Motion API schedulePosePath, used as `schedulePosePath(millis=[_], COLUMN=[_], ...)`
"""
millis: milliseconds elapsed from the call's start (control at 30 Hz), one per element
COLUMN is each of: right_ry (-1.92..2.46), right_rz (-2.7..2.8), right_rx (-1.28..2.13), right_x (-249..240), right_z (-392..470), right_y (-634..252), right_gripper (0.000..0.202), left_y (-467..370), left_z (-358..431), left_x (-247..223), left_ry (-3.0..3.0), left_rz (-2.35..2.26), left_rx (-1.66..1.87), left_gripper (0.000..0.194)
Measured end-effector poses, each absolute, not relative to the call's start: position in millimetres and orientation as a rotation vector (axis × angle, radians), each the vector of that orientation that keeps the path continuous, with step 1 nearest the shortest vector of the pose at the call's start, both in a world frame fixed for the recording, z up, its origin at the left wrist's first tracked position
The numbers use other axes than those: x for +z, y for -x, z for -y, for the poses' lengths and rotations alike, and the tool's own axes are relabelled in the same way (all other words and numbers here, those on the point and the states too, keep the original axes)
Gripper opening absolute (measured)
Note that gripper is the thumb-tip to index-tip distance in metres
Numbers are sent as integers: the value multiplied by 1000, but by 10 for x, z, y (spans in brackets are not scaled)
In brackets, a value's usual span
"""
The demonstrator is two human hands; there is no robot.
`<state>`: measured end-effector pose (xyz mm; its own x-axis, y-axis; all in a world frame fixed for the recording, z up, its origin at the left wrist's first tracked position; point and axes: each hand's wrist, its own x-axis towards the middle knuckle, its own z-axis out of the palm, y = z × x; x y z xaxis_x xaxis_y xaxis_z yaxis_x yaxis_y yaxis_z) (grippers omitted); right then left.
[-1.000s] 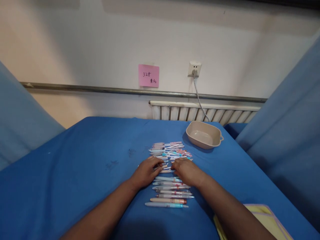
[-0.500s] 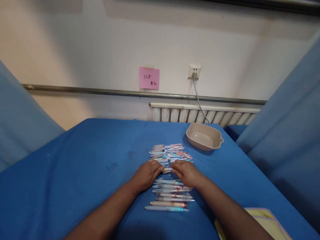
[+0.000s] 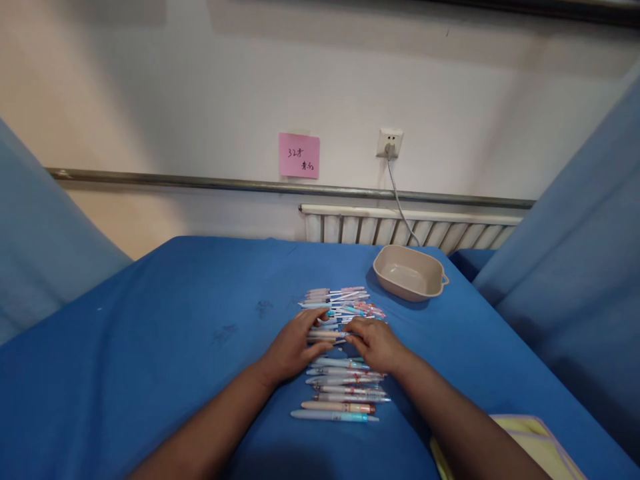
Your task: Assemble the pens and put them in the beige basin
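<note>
Several pens lie crosswise in a column on the blue cloth, with a blue-tipped pen [image 3: 333,416] nearest me and a peach pen [image 3: 337,406] just beyond it. My left hand [image 3: 299,341] rests at the left ends of the middle pens, thumb and fingers spread apart around them. Across from it, my right hand [image 3: 373,341] has its fingers bent and pressed together at the right end of a pale pen [image 3: 327,334]. Thin white sticks and pink pieces [image 3: 356,293] lie among the farther pens. The right fingertips are partly hidden.
A beige basin [image 3: 410,273] stands at the back right of the blue-covered table [image 3: 175,320]. A yellow cloth [image 3: 535,443] lies at the front right. Behind are a white radiator [image 3: 367,227] and a plugged cord [image 3: 399,200]. Blue curtains hang at both sides.
My left hand has opened, its fingers moving up and away from the thumb, uncovering the left parts of the middle pens. My right hand has barely moved.
</note>
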<state>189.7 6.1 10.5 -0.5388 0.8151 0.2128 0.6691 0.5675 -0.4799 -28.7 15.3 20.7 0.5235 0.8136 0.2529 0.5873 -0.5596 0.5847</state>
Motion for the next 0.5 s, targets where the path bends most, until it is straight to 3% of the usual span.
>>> schedulePosePath(millis=[133,500], right_ry=[1197,1256], right_rz=[2383,2418], right_rx=[483,474], right_x=[98,49], right_z=[-90,-214], right_y=[-1943,-2195], right_gripper=[19,22], left_y=[321,464], left_z=[-176,-276], left_x=[207,219], left_ry=[-2382,-2305], left_rz=[-1117,-1273], left_rx=[663,699], left_gripper=[30,31])
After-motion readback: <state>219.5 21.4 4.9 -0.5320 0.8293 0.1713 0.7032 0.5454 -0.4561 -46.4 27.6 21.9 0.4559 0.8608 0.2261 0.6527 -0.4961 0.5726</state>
